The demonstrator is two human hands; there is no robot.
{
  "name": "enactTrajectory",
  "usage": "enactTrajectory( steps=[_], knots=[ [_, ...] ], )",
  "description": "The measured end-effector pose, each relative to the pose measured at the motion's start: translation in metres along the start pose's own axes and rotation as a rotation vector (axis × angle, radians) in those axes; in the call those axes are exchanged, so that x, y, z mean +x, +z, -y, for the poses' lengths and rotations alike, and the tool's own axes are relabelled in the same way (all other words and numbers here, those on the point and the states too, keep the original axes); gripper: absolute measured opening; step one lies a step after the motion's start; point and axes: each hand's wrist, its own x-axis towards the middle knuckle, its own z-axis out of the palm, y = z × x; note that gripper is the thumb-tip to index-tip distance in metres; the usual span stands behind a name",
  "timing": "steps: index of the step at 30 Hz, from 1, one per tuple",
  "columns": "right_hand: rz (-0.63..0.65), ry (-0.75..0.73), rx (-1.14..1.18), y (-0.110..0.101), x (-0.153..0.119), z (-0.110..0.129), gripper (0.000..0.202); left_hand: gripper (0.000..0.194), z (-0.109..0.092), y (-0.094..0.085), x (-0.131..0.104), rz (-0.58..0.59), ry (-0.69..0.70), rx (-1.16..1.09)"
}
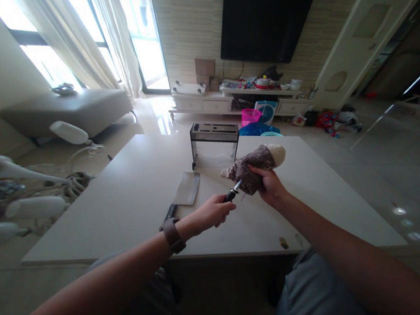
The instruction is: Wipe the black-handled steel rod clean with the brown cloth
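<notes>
My left hand (217, 211) is closed around the black handle of a sharpening steel (238, 185), its metal rod pointing up and to the right. The rod runs into a fuzzy brown and cream cloth (259, 161), which hides its far end. My right hand (271, 185) grips that bunched cloth from the right side, thumb on top. Left of the hands, a cleaver (187, 187) with a broad blade and dark handle lies flat on the white table (128, 190). Just beyond the cloth stands a clear knife block (214, 144) with a slotted dark top.
A small yellow and blue item (283, 242) lies by the table's near edge. Past the table are a pink basket (250, 116), a low white cabinet (202, 105) with clutter, and a wall-mounted television (264, 19). A lamp with white shades (69, 133) is at left.
</notes>
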Motion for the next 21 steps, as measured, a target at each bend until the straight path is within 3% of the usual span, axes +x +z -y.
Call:
enactTrajectory(
  steps=[13, 19, 21],
  knots=[
    [-0.163, -0.108, 0.1, -0.047, 0.052, 0.035, 0.024, 0.023, -0.004, 0.004, -0.004, 0.042, -0.065, -0.009],
    [-0.33, -0.262, 0.127, -0.061, 0.063, 0.046, 0.026, 0.024, -0.009, 0.005, -0.008, -0.014, -0.112, 0.011],
    [-0.325, -0.247, 0.136, -0.062, 0.062, 0.048, 0.023, 0.024, -0.01, 0.004, -0.008, -0.041, -0.113, -0.009]
  ],
)
